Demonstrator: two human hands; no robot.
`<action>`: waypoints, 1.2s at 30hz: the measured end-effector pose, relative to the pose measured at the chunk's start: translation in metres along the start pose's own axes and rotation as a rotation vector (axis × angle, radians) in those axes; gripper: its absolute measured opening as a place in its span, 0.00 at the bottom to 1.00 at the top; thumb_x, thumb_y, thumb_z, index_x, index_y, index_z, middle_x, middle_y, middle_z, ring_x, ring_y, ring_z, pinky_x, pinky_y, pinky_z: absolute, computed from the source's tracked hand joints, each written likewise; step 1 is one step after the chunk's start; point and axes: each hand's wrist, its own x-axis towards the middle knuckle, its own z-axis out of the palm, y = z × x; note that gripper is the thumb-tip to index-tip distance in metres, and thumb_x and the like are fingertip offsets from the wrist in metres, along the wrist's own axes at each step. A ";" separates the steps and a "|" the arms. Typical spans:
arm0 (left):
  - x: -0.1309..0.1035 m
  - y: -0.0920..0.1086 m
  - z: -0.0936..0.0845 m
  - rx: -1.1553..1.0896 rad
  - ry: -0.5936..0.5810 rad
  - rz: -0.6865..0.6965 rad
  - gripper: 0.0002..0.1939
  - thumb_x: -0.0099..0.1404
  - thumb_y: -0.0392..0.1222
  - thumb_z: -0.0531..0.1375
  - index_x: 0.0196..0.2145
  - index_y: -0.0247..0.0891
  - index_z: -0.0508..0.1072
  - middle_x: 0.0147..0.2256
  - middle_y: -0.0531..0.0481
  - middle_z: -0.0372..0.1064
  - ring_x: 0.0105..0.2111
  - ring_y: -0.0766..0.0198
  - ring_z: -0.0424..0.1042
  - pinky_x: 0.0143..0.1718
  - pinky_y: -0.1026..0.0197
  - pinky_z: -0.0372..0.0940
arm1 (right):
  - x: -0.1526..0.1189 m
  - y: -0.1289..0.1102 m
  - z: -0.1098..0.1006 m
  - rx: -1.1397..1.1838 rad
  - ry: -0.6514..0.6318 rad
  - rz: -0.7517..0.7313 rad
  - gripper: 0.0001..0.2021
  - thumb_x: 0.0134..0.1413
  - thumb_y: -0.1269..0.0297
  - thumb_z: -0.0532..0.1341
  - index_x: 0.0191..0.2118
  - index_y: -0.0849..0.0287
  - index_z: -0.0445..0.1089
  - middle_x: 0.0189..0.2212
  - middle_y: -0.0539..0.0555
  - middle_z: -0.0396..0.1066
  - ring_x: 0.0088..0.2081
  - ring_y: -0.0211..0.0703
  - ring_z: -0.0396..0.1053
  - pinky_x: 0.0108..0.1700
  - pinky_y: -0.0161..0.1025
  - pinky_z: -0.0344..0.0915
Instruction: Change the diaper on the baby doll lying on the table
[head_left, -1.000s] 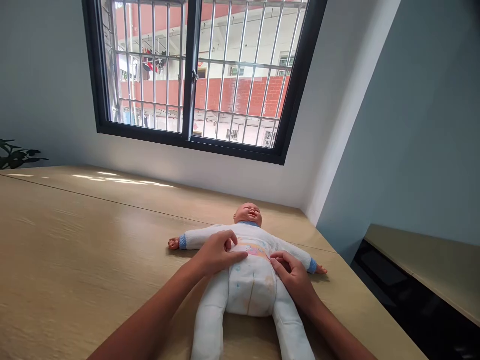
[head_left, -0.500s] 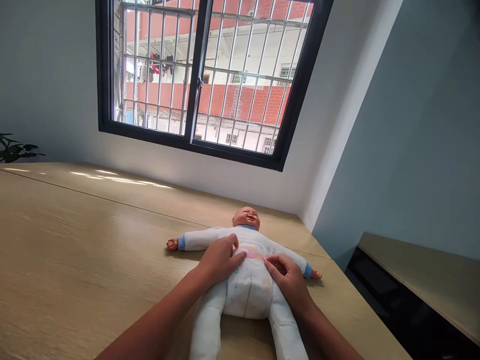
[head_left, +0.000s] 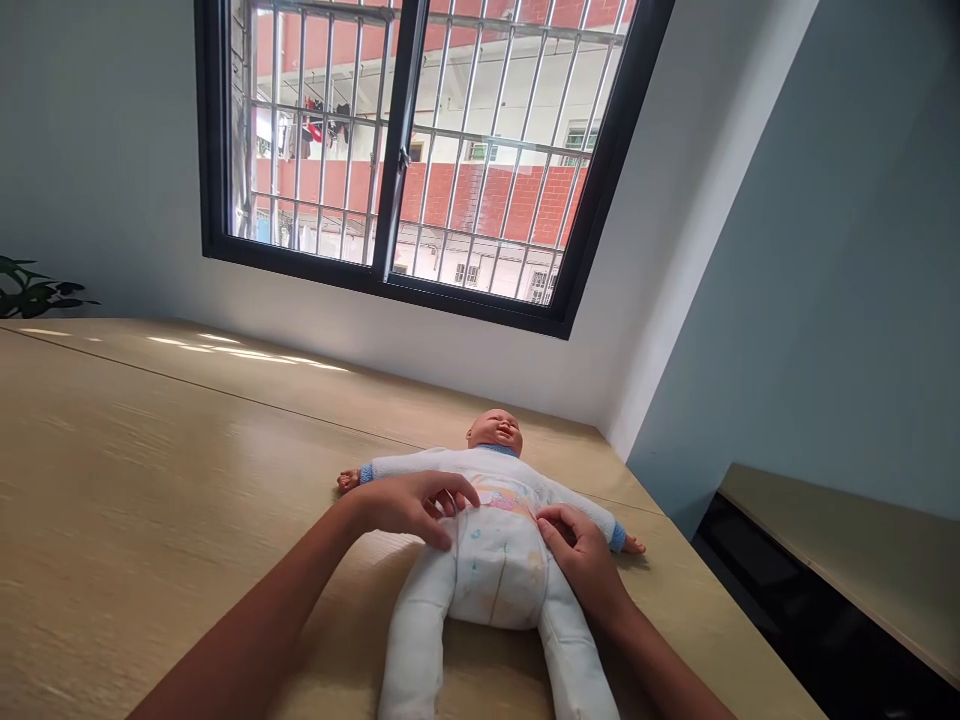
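Note:
A baby doll [head_left: 499, 432] lies face up on the wooden table [head_left: 187, 480], arms spread, in a white top with blue cuffs. Round its hips is a white diaper [head_left: 499, 575] with a coloured printed band at the waist. My left hand [head_left: 424, 505] rests at the diaper's left side, thumb and fingers apart, fingertips near the waistband. On the other side, my right hand [head_left: 577, 545] has its thumb and index finger pinched together at the diaper's right edge, near the end of the band.
Behind the table is a wall with a black-framed, barred window [head_left: 386, 270]. Leaves of a plant [head_left: 34, 290] show at the far left. To the right, past the table edge, stands a lower wooden surface [head_left: 847, 550] with a black front.
My left hand has shifted left from the middle of the waistband, and its fingers have spread. My right hand remains at the right edge. The view has moved slightly.

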 end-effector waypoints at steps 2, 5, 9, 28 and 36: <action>-0.002 0.001 0.000 0.049 0.022 -0.007 0.33 0.47 0.45 0.73 0.52 0.47 0.75 0.42 0.52 0.67 0.41 0.62 0.66 0.41 0.62 0.63 | 0.000 0.000 0.000 0.000 -0.001 0.005 0.15 0.59 0.53 0.58 0.36 0.61 0.74 0.35 0.57 0.76 0.39 0.51 0.70 0.43 0.44 0.63; 0.002 0.010 0.016 0.231 0.145 0.060 0.23 0.52 0.39 0.67 0.48 0.45 0.76 0.39 0.52 0.67 0.37 0.62 0.66 0.38 0.63 0.62 | 0.000 0.000 0.001 0.012 -0.008 0.017 0.15 0.59 0.53 0.58 0.36 0.60 0.74 0.35 0.56 0.75 0.39 0.50 0.70 0.43 0.43 0.64; 0.009 0.021 0.035 0.457 0.326 0.189 0.17 0.53 0.29 0.55 0.38 0.40 0.77 0.36 0.50 0.67 0.32 0.64 0.64 0.33 0.62 0.58 | 0.000 0.000 0.002 0.025 -0.027 0.024 0.17 0.59 0.50 0.58 0.36 0.60 0.72 0.34 0.56 0.74 0.37 0.49 0.69 0.40 0.42 0.64; 0.038 0.020 0.059 0.589 0.611 -0.081 0.13 0.66 0.43 0.51 0.24 0.39 0.60 0.26 0.49 0.68 0.28 0.62 0.62 0.29 0.59 0.48 | 0.010 -0.001 0.010 -0.019 0.029 -0.013 0.17 0.57 0.51 0.59 0.31 0.61 0.72 0.27 0.53 0.69 0.29 0.43 0.62 0.33 0.39 0.59; -0.001 -0.013 0.006 0.809 0.801 -0.543 0.05 0.57 0.32 0.56 0.32 0.36 0.71 0.38 0.37 0.73 0.37 0.50 0.71 0.32 0.59 0.52 | 0.008 -0.004 -0.001 -0.210 0.107 -0.050 0.14 0.62 0.55 0.53 0.27 0.56 0.60 0.23 0.51 0.67 0.28 0.44 0.64 0.33 0.40 0.57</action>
